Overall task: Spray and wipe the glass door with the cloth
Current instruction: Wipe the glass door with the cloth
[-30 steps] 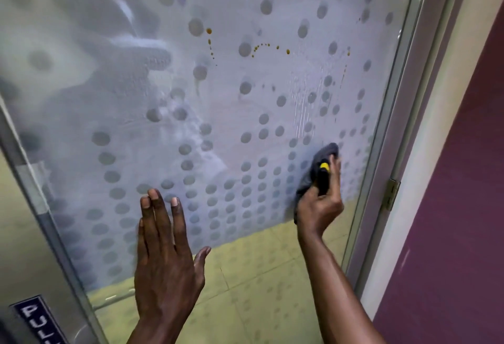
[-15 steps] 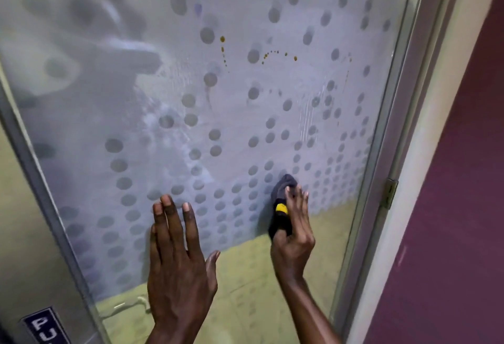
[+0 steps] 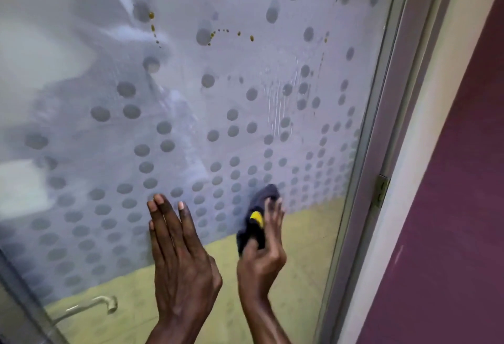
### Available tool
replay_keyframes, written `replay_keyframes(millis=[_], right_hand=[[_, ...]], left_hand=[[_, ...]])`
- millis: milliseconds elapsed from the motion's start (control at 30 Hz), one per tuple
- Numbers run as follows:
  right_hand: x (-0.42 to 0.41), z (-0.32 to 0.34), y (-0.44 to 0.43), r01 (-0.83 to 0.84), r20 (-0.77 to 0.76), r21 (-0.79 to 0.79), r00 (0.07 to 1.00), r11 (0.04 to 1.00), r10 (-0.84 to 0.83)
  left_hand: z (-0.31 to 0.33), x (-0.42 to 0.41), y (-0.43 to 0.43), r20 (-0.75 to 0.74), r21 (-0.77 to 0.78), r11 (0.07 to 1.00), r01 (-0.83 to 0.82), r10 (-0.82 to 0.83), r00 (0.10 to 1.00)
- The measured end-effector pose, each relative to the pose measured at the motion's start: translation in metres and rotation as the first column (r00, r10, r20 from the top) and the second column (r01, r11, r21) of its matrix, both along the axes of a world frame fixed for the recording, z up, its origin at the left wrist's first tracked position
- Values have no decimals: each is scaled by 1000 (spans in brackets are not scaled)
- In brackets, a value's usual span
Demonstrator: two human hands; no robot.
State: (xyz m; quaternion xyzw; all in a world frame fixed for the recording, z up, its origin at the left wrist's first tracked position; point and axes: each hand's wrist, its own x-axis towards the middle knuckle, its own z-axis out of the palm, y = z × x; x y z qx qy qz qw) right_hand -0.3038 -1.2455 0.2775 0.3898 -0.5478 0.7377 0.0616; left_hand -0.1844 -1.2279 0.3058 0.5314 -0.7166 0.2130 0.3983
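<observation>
The glass door fills the view, frosted with a pattern of grey dots and clear along its bottom strip. Small yellow-brown drops and thin wet streaks mark its upper middle. My right hand presses a dark grey cloth with a yellow patch against the glass at the lower edge of the frosted band. Flat against the glass just left of it rests my left hand, fingers together and pointing up, holding nothing. No spray bottle is in view.
The door's metal frame runs down the right side, with a brass hinge on it. Beyond it stand a cream jamb and a maroon wall. A metal door handle shows through the glass at the lower left.
My right hand has swept the cloth down and leftwards across the glass, from near the frame towards my left hand. The left hand has stayed flat on the glass.
</observation>
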Motion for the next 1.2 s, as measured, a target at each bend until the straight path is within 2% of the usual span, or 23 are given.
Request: replay_keyframes(millis=[100,167,200,267,333,433,500,567,633,700,733,767,833,867,900,933,967,1000,1033,1067,1133,1167,1200], right_hand=[[-19,-10,4,-40,-326,4,945,999,39],[-53,-5,1,-3,-373,-8,928,1000,0],[-70,3,-3,29,-319,-21,947,999,-34],[-102,25,-18,117,-116,-47,986,992,-121],[-122,51,-30,179,53,-85,983,980,-175],[-127,82,-40,183,124,-163,979,969,-164],[-110,91,-39,122,-32,-200,991,972,-131],[-94,89,-36,-6,-350,-179,935,984,-58],[-93,83,-31,-71,-651,-134,758,988,-34],[-111,85,-26,-24,-777,-136,623,990,-92],[-121,91,-25,1,-772,-143,626,990,-112],[-132,101,-26,29,-715,-149,687,988,-128],[-150,129,-32,101,-412,-185,895,978,-170],[-156,147,-36,133,-220,-208,959,969,-178],[-158,163,-40,153,-47,-228,985,962,-167],[-157,176,-44,149,63,-240,988,959,-138],[-151,183,-47,129,89,-249,990,960,-111],[-140,185,-48,104,20,-259,995,960,-103],[-127,181,-46,65,-136,-270,985,961,-105],[-114,170,-44,13,-349,-265,931,964,-109],[-100,143,-39,-79,-729,-249,672,965,-133],[-103,134,-37,-84,-821,-251,547,964,-166],[-112,131,-36,-67,-856,-263,476,962,-201]], left_hand=[[3,-12,-5,14,-34,999,-13,13,1000],[4,-12,-9,19,-53,999,-13,14,1000],[3,-12,-10,21,-54,999,-8,9,1000],[-1,-11,-12,39,-38,999,-7,9,999],[-4,-9,-13,72,-32,999,-3,6,997],[-5,-6,-18,118,-35,999,-35,38,992],[-6,-7,-19,118,-37,998,-52,56,991],[-6,-9,-20,107,-37,998,-50,54,993],[-6,-12,-21,82,-43,998,-46,49,995],[-6,-18,-20,41,-43,998,-37,38,998],[-6,-21,-19,22,-44,998,-33,34,999],[-5,-25,-19,16,-45,998,-35,36,999],[-5,-32,-20,59,-56,997,-48,51,997],[-5,-35,-21,85,-60,997,-56,61,995],[-5,-38,-23,99,-64,996,-60,66,993],[-5,-41,-24,105,-67,996,-60,67,992],[-5,-43,-26,110,-70,996,-57,64,992],[-5,-44,-28,120,-75,996,-55,64,991],[-5,-46,-31,129,-82,995,-61,71,989],[-5,-47,-32,133,-89,993,-76,88,987],[-6,-49,-33,127,-100,990,-99,111,986],[-6,-50,-32,114,-102,990,-97,108,988],[-5,-52,-31,98,-101,990,-94,104,990]])
